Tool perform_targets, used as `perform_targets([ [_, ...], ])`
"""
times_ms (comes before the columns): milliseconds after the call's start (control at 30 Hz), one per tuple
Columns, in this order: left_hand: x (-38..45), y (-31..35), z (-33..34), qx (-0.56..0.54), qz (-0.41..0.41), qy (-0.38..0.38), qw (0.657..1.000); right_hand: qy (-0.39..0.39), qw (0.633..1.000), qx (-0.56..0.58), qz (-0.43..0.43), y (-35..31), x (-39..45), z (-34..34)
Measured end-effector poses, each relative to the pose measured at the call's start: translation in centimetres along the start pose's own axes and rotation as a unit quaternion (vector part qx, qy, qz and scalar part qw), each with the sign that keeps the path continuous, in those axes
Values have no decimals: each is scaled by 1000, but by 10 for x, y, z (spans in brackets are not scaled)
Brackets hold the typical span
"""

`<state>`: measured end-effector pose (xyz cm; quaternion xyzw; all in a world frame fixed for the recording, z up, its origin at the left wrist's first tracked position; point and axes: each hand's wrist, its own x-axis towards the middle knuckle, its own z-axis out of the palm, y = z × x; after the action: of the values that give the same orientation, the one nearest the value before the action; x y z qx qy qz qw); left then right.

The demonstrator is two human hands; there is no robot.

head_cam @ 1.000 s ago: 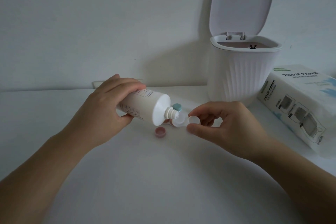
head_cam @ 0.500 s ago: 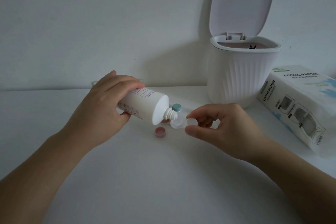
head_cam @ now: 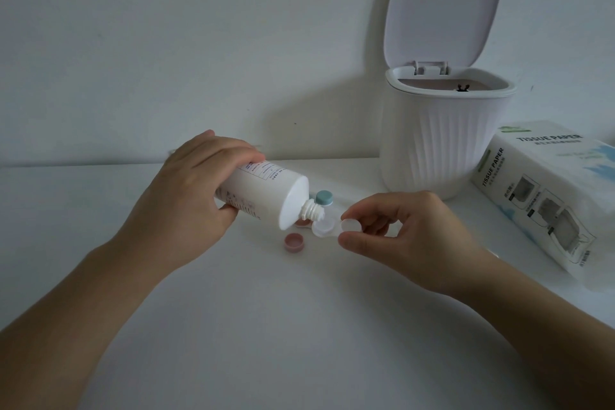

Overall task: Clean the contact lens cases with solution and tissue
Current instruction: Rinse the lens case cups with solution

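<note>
My left hand [head_cam: 186, 196] grips a white solution bottle [head_cam: 266, 198], tipped on its side with the threaded nozzle pointing down and right. The nozzle hangs right over the left well of a clear contact lens case [head_cam: 327, 228]. My right hand [head_cam: 402, 230] pinches the case by its right well between thumb and forefinger, just above the table. A pink cap [head_cam: 294, 241] lies open side up on the table in front of the bottle. A teal cap [head_cam: 323, 198] sits behind the nozzle. Another pinkish piece is half hidden under the bottle.
A white ribbed bin [head_cam: 439, 140] with its lid flipped up stands at the back right against the wall. A tissue paper pack [head_cam: 549, 196] lies to its right. The white table [head_cam: 266, 326] stretches towards me.
The bottle's nozzle has dipped a little lower and closer over the case's left well. My right hand has shifted slightly left with the case.
</note>
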<state>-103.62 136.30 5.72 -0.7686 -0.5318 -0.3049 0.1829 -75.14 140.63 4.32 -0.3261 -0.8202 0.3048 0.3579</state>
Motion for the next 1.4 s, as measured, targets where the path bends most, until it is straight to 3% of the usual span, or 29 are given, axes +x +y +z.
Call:
perform_targets([
  [1400,1,1,3,15,32,26,999,3,1000,11,7,-1,2,2],
])
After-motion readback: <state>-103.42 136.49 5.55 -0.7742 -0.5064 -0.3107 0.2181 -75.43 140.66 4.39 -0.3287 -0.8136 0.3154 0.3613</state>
